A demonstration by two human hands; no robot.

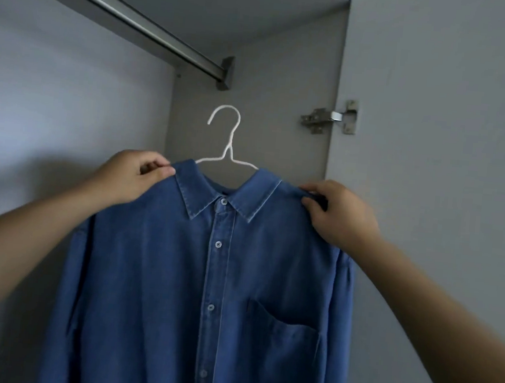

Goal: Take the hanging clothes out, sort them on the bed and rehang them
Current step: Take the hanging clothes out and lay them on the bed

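A blue denim button-up shirt [175, 291] with a chest pocket hangs on a white wire hanger [228, 142] in front of me. My left hand [130, 177] pinches the shirt's left shoulder beside the collar. My right hand [338, 212] pinches the right shoulder. The hanger's hook is free in the air, below the metal wardrobe rail [132, 19] and not touching it. The hanger's arms are hidden inside the shirt.
The grey wardrobe interior surrounds the shirt, with a side panel [286, 72] behind it. The rail ends in a bracket [226, 73] at the upper centre. An open door [447, 147] with a metal hinge [331, 117] stands at the right.
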